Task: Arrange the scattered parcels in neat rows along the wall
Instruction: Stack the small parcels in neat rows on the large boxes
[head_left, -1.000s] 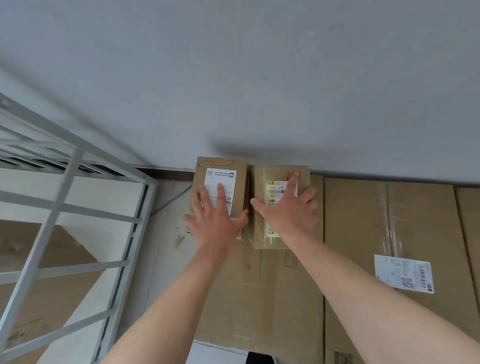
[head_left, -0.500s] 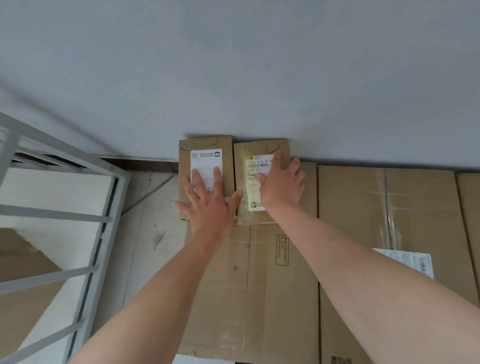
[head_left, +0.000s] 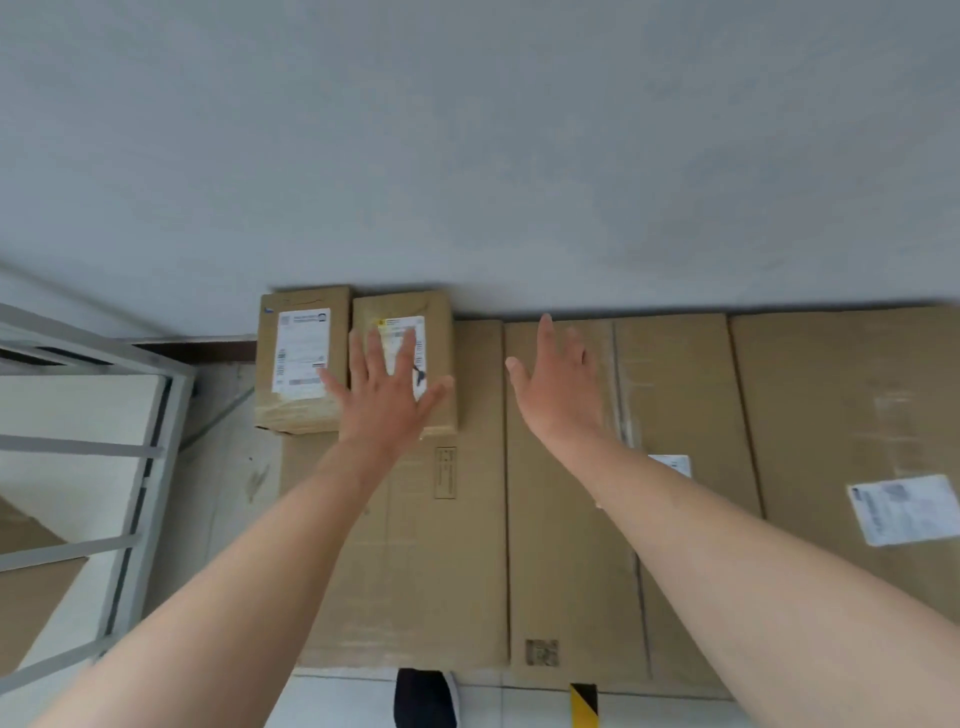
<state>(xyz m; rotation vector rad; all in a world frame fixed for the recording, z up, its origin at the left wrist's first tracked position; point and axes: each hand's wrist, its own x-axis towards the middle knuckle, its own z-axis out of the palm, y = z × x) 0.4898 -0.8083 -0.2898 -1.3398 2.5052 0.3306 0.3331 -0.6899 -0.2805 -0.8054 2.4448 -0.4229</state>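
Note:
Two small brown parcels stand side by side against the grey wall (head_left: 467, 156). The left parcel (head_left: 301, 358) carries a white label. The right parcel (head_left: 405, 312) has a label with a yellow mark, mostly covered by my left hand (head_left: 387, 395), which hovers over it or rests flat on it with fingers spread. My right hand (head_left: 558, 387) is off the parcels, open, fingers together, above a large flat carton (head_left: 561, 545) to the right. Neither hand grips anything.
Several large flat cartons (head_left: 841, 415) lie on the floor along the wall, two with white labels (head_left: 906, 509). A grey metal rack (head_left: 135, 467) stands at the left. A dark shoe (head_left: 426, 696) and a yellow-black strip (head_left: 583, 701) show at the bottom edge.
Both hands have left the positions they pressed on the parcels. My left hand shifted from the left parcel to over the right one; my right hand moved right, off the parcels.

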